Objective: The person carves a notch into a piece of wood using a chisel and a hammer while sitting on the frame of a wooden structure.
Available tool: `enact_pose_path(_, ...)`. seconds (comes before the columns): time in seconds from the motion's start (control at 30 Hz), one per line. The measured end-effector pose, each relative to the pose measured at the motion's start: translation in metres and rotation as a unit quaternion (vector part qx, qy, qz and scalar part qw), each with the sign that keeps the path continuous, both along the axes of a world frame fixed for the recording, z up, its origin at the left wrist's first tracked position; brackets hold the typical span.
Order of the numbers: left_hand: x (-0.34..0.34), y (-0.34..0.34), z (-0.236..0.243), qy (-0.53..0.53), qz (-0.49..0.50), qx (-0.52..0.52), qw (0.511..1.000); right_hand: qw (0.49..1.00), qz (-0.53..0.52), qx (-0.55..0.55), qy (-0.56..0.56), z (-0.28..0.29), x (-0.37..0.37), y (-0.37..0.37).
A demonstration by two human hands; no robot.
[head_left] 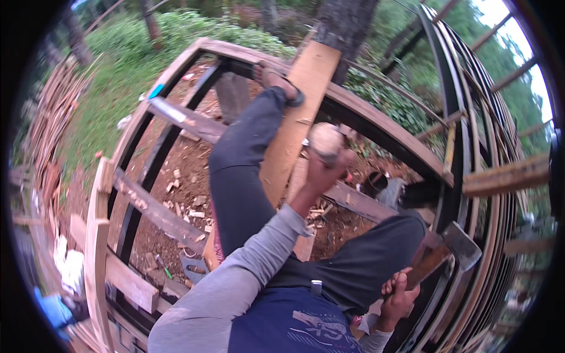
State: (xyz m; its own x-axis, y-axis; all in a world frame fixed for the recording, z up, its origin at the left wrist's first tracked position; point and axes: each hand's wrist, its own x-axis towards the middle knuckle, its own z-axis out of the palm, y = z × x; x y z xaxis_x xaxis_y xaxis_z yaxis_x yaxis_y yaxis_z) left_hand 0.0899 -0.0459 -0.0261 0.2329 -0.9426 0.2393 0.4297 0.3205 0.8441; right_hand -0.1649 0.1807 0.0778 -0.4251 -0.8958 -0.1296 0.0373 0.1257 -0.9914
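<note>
My left hand (pixel 327 170) reaches forward past my knees, its fingers wrapped round a pale wooden handle (pixel 325 139) with a broad, rounded end. The tool's lower part is hidden below the fist. Just left of it, a long light-brown plank (pixel 291 132) slants away from me between my legs, with small shavings on it. My sandalled left foot (pixel 278 82) rests at the plank's far part. Low on the right, my right hand (pixel 400 297) grips a hammer (pixel 429 263) by its wooden handle. Its grey steel head (pixel 462 246) points up and right, apart from the other tool.
A dark timber frame with crossbars (pixel 159 215) surrounds my legs. Wood chips (pixel 194 213) and a slotted metal piece (pixel 193 269) lie on the soil inside it. A tree trunk (pixel 347 35) rises beyond the plank. Long stacked timbers (pixel 465 176) run along the right.
</note>
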Motion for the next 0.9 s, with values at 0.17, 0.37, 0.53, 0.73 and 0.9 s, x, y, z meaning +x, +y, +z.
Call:
enact_pose_path(0.17, 0.048, -0.026, -0.019, 0.227, -0.049, -0.035, 0.972, 0.994, -0.099, -0.023, 0.033, 0.021, -0.036, 0.069)
enact_pose_path(0.37, 0.083, -0.031, -0.041, 0.374, -0.112, -0.050, 0.919, 0.961, -0.158, -0.218, 0.070, 0.051, -0.027, 0.104)
enact_pose_path(0.53, 0.039, -0.021, -0.026, 0.399, -0.182, -0.074, 0.896, 0.945, -0.148, -0.293, -0.002, 0.076, -0.057, 0.126)
enact_pose_path(0.73, 0.035, 0.006, 0.011, 0.358, -0.214, -0.090, 0.904, 0.933, -0.105, -0.331, -0.097, 0.058, -0.074, 0.120)
enact_pose_path(0.9, 0.046, 0.063, 0.062, 0.246, -0.207, -0.117, 0.940, 0.935, -0.017, -0.282, -0.214, 0.008, -0.081, 0.117)
